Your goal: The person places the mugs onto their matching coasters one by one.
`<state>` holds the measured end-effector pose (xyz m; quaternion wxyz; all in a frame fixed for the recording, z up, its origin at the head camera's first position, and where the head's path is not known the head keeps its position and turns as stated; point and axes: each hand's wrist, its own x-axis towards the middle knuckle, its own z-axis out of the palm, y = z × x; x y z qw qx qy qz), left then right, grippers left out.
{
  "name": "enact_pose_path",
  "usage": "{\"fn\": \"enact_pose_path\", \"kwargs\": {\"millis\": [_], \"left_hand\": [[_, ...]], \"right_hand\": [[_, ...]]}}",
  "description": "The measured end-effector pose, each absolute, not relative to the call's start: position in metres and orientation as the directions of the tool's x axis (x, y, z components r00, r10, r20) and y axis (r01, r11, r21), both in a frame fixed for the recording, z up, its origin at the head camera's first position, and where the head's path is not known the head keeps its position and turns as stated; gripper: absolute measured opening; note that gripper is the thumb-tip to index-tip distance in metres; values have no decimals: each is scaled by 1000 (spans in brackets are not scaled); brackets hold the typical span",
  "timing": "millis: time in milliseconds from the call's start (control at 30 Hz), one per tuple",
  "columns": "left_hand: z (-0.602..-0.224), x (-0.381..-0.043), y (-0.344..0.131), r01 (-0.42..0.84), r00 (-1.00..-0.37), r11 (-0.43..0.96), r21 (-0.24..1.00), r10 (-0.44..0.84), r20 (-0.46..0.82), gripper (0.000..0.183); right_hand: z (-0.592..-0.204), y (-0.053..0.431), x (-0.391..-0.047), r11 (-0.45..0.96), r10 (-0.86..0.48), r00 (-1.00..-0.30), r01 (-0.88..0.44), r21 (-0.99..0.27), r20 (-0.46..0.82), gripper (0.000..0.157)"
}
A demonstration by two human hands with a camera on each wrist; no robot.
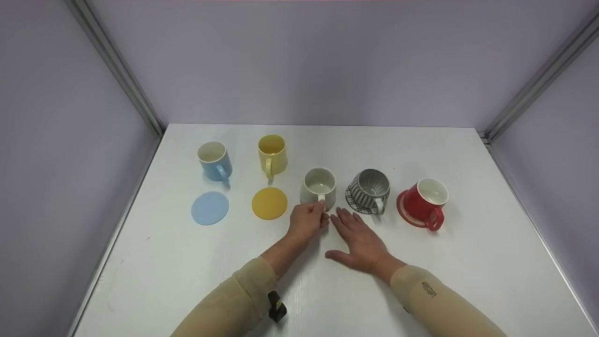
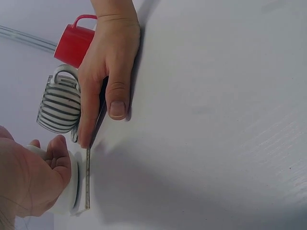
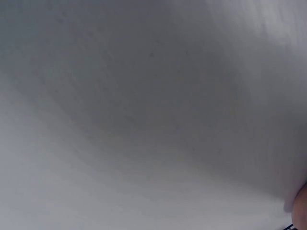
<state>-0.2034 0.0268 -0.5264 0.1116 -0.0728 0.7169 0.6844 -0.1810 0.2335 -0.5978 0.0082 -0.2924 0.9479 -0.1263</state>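
My left hand (image 1: 307, 219) grips the handle of a white mug (image 1: 312, 183) at the middle of the table. In the left wrist view, the left hand (image 2: 31, 177) covers much of that mug. My right hand (image 1: 359, 241) lies with straight fingers on the tabletop, palm down. Its fingertips reach the end of a thin, pale flat edge (image 2: 88, 179) beside the white mug's base. To the right, a grey-and-white striped mug (image 1: 362, 189) leans on a black wire coaster (image 1: 352, 202). Only a fingertip shows in the right wrist view.
A red mug (image 1: 416, 204) sits tilted, partly on a red coaster (image 1: 403, 210). At the left stand a blue mug (image 1: 220, 167) and a yellow mug (image 1: 279, 161). A blue coaster (image 1: 210, 208) and a yellow coaster (image 1: 269, 203) lie in front of them. Walls enclose the table's back and sides.
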Motion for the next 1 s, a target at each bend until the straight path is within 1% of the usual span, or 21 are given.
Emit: {"fn": "enact_pose_path", "kwargs": {"millis": [433,800,1000], "left_hand": [[-528,-203,29,-278,-960,8,961,42,-278,37],[-527,-204,27,-282,-958,7,959,51,-282,38],[-528,-204,27,-284,-957,4,959,53,-284,38]], "right_hand": [[-596,233,-180,800,-552,-832,-546,-248,52,101],[-598,233,-180,792,-554,-828,-556,-251,85,100],[-596,233,-180,795,-556,-829,-552,-250,60,100]]}}
